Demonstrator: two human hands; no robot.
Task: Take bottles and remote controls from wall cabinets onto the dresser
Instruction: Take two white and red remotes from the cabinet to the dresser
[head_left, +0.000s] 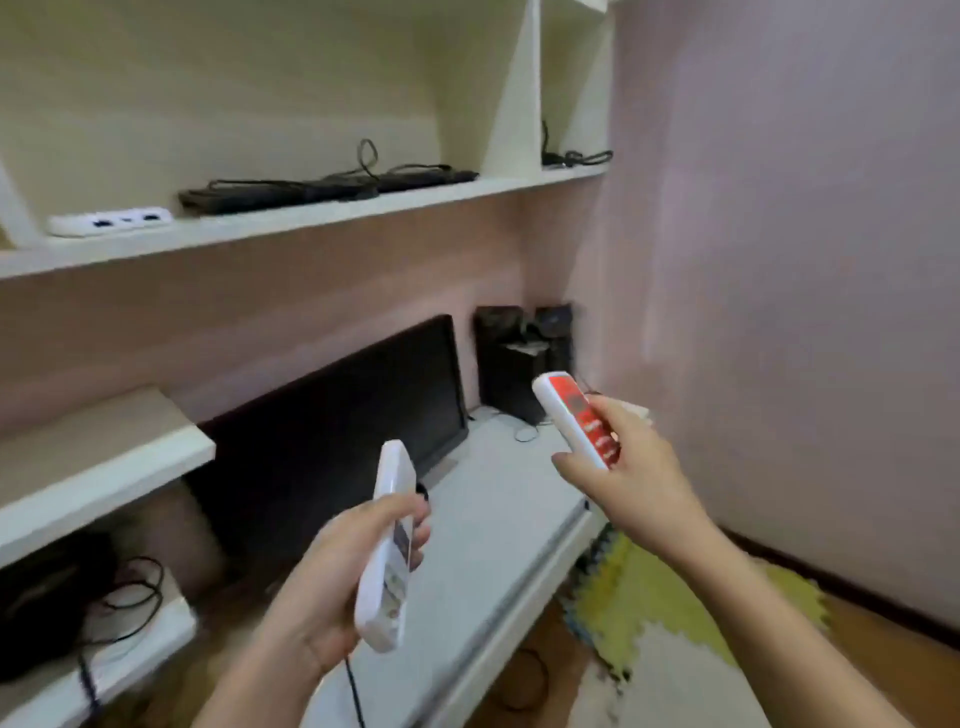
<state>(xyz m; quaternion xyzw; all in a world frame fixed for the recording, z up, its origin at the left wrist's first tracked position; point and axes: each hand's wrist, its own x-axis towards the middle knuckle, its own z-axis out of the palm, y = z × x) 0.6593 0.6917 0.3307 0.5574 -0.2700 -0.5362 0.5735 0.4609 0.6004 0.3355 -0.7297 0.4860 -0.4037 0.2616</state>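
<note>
Over dresser (498, 525) — left hand (332, 582), right hand (631, 462) (raised) gripping 2 remotes (387, 551).

pink walls (779, 260), white wall cabinets (311, 221), dark monitor (337, 431), yellow foam mat (639, 597) on wooden floor (883, 642)

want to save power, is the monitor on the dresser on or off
Off, as far as shows: the monitor screen is plain black, with no picture or glow.

A room in a home: pink walls (779, 260), white wall shelves (311, 221) at the far left holding cables (322, 188) and a power strip (109, 221), a dark screen (337, 431) and black speakers (511, 369) on a low white desk (498, 525), and a yellow foam puzzle mat (649, 613) on the wooden floor (883, 654), near right.
</note>
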